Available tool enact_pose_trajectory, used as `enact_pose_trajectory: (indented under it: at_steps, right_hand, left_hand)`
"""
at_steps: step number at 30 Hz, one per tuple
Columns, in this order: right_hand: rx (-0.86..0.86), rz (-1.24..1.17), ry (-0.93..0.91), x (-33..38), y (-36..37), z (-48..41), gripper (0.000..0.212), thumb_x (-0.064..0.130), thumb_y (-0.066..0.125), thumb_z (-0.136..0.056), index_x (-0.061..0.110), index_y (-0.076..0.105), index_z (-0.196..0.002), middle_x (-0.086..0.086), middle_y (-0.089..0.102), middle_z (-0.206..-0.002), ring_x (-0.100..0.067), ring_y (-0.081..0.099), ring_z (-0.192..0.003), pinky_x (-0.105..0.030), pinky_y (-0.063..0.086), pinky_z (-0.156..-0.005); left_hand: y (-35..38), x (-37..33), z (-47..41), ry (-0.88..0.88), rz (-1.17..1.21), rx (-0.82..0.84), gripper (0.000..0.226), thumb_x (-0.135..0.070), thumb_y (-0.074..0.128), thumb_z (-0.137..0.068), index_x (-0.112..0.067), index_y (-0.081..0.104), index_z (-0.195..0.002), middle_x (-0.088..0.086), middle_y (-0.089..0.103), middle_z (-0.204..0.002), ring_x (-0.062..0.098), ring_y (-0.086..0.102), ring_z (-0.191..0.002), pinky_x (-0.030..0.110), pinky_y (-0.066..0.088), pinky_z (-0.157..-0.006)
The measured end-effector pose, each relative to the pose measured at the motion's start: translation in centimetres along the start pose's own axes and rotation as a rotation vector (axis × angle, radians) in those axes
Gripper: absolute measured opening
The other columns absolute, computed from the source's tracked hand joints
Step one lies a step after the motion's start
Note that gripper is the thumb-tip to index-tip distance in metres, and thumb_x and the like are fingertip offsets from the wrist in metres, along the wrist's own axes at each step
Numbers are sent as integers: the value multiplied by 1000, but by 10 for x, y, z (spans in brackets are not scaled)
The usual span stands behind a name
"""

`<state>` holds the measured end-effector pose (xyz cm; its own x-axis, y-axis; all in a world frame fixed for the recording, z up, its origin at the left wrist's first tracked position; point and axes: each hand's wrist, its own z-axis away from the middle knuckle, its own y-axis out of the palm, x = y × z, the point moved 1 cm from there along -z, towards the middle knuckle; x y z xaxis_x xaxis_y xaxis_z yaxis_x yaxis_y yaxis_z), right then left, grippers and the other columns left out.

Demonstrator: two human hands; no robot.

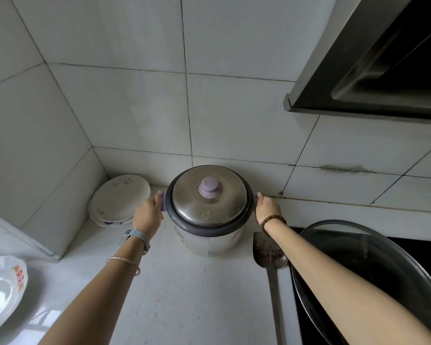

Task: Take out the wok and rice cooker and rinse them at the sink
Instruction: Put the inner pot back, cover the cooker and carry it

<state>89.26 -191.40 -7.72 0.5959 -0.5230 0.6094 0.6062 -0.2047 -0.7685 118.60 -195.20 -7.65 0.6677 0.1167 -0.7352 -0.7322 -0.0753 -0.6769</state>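
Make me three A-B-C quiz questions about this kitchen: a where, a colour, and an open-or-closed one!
1. Where is the metal spatula? A. left of the rice cooker B. right of it C. on top of it
2. What colour is the knob on the cooker's lid? A. red B. green C. purple
3. The lid is A. closed on the cooker B. taken off C. tipped half open
Answers: B, it lies by the cooker's right side; C, the knob looks pale purple; A, the lid sits level in the rim.
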Motion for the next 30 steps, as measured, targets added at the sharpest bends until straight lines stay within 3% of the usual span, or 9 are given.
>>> enact_pose_trajectory:
  at_steps: [3, 10, 13, 15, 18, 24, 27, 30]
  right_hand:
    - [-2, 13, 32, 2, 1, -1, 57, 37, 24, -103, 0, 67, -100, -23, 68, -98, -37, 67, -88, -47, 56, -80]
    - [83, 0, 32, 1, -7, 7, 55, 44, 22, -101, 5, 61, -109, -18, 68, -103, -35, 65, -94, -45, 54, -81]
    - [15, 38, -61, 2, -22, 24, 42, 40, 30, -102, 8, 54, -114, -16, 64, -109, -32, 60, -98, -33, 45, -74]
    - [-48, 14, -128, 3, -36, 42, 38, 39, 36, -100, 13, 50, -124, -13, 61, -119, -31, 57, -108, -35, 46, -80]
    - [-133, -17, -270, 6, -57, 78, 44, 35, 44, -98, 15, 43, -137, -13, 53, -132, -30, 49, -123, -41, 43, -99]
    - [-229, -85, -507, -3, -83, 164, 44, 30, 50, -96, 16, 45, -138, -7, 52, -134, -23, 47, -124, -34, 37, -102]
    - [-205, -98, -593, -13, -86, 198, 45, 31, 51, -95, 19, 45, -139, -3, 50, -136, -19, 45, -125, -34, 39, -104]
    - [-172, -145, -630, -21, -92, 225, 47, 36, 51, -92, 25, 46, -137, -1, 50, -135, -18, 46, -125, -42, 40, -104]
  left_hand:
    - [0, 0, -6, -15, -34, 21, 59, -39, 28, -104, -8, 53, -61, 6, 54, -55, 23, 51, -56, 32, 31, -58]
    - [-4, 0, 0, -29, 20, 106, 49, -40, 27, -104, -8, 59, -88, 7, 64, -67, 23, 60, -59, 38, 52, -69]
    - [-13, 1, 11, -51, 9, 88, 46, -49, 30, -100, -10, 55, -102, 7, 69, -84, 29, 66, -77, 43, 55, -76]
    - [-22, 1, 24, -49, -5, 30, 44, -48, 36, -99, -9, 53, -111, 13, 66, -100, 35, 63, -91, 41, 50, -81]
    - [-40, -4, 48, 104, -30, -55, 39, -38, 47, -98, -4, 55, -116, 18, 64, -111, 37, 59, -102, 41, 45, -83]
    - [-75, -18, 130, 454, -190, -160, 38, -21, 60, -93, -9, 55, -128, 14, 61, -123, 34, 54, -113, 47, 43, -94]
    - [-85, -24, 175, 509, -238, -144, 44, -27, 60, -93, -11, 52, -133, 11, 58, -129, 29, 53, -119, 49, 43, -99]
    - [-96, -24, 215, 480, -229, -160, 45, -29, 59, -93, -10, 52, -133, 12, 58, -130, 30, 54, -120, 51, 44, -99]
